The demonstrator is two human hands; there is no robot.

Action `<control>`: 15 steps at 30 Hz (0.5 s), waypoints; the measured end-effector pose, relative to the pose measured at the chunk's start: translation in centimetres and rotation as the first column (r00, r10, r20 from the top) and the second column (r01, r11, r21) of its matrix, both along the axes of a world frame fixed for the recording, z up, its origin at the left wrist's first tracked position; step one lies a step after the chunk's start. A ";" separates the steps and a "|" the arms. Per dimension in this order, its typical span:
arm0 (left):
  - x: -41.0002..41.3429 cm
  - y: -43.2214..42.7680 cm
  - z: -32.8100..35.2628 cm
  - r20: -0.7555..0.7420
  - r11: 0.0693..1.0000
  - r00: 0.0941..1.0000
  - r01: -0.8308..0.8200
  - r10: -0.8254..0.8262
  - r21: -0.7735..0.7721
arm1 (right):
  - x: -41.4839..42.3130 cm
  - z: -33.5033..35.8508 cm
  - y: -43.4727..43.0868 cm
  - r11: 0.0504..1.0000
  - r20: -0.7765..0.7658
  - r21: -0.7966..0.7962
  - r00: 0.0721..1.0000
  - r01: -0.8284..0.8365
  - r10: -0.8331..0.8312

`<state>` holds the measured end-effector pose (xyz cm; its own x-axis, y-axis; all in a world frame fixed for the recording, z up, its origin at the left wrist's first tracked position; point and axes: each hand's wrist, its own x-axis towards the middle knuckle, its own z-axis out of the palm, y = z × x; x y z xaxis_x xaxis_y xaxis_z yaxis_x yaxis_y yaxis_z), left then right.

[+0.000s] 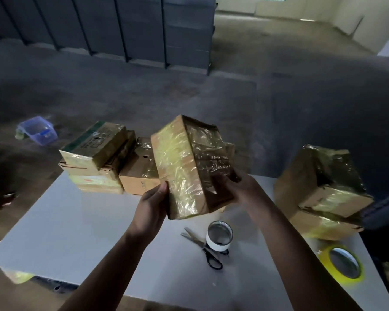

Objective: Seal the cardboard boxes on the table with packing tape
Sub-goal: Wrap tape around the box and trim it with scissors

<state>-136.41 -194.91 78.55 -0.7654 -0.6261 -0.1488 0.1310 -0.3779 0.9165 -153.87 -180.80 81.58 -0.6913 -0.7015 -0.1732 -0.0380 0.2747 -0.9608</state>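
Observation:
I hold a cardboard box (189, 167) wrapped in shiny yellowish tape up above the grey table (76, 225), tilted on end. My left hand (152, 206) grips its lower left edge with the thumb on the front face. My right hand (238, 187) grips its right side, fingers curled on the taped face. On the table below stand a white tape roll (219, 235) and black-handled scissors (207, 250). A yellow tape roll (341, 264) lies at the right edge.
A stack of taped boxes (94, 156) and a single box (137, 176) sit at the table's far left. Two more taped boxes (321, 191) are piled at the right. A blue plastic container (37, 130) lies on the floor beyond.

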 end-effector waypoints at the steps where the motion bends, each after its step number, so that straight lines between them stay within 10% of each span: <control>1: -0.2 0.4 -0.2 0.009 0.999 1.000 0.002 -0.003 0.039 | -0.4 0.1 0.4 1.000 -0.023 -0.008 1.000 0.007 -0.007; 7: -3.0 3.3 0.0 0.285 0.925 0.917 -0.176 0.279 -0.338 | -1.1 -0.9 1.8 0.983 -0.134 0.026 0.975 0.181 -0.176; 15: -6.4 3.0 0.9 0.254 0.964 0.965 0.132 -0.071 -0.232 | -0.9 -0.2 0.6 0.946 -0.276 0.146 0.930 0.290 -0.243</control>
<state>-142.84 -191.94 79.46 -0.7874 -0.5870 -0.1883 -0.1325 -0.1372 0.9817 -154.77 -180.22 81.38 -0.8854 -0.4585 -0.0760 -0.1725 0.4760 -0.8624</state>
